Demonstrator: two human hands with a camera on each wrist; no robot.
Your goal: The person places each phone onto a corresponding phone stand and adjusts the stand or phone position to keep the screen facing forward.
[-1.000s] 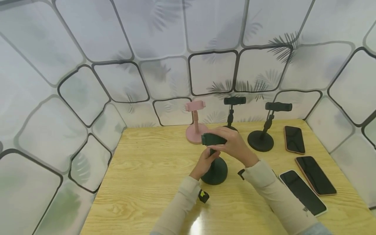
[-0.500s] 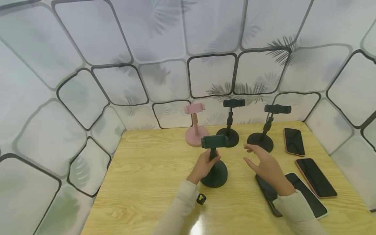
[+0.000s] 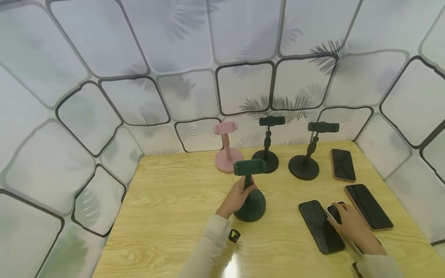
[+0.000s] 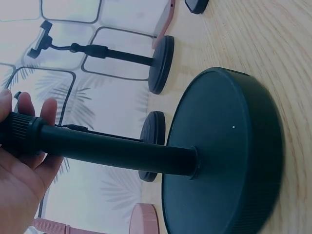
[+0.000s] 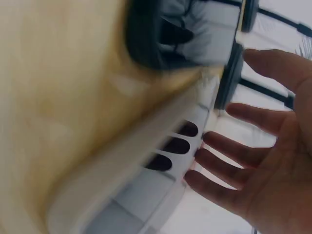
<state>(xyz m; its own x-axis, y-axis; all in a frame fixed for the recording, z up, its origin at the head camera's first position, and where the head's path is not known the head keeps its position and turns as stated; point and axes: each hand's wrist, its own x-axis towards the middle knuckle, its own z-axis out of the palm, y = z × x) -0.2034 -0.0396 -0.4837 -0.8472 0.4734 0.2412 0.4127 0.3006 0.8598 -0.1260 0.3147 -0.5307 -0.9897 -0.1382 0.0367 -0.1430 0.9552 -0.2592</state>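
Observation:
My left hand (image 3: pixel 236 197) grips the post of a dark green phone stand (image 3: pixel 251 208) that stands upright on the wooden table. In the left wrist view, fingers and thumb wrap the ribbed collar at the top of the post; the stand's round base (image 4: pixel 214 131) fills the right side. The clamp on top of the stand holds nothing. Over at the right, my right hand (image 3: pixel 354 227) lies over a white-edged phone (image 3: pixel 335 213) and hides much of it. In the right wrist view, its extended fingertips are right at the phone's screen (image 5: pixel 131 195), with the thumb apart.
A black phone (image 3: pixel 321 227) lies just left of the white-edged one. Two more phones (image 3: pixel 368 206) (image 3: pixel 342 165) lie along the right side. At the back stand a pink phone stand (image 3: pixel 228 160) and two black phone stands (image 3: pixel 265 161) (image 3: pixel 303 167), before a patterned wall.
My right hand has let go of the green stand's clamp and moved right and down to the white-edged phone. My left hand has kept its grip on the post.

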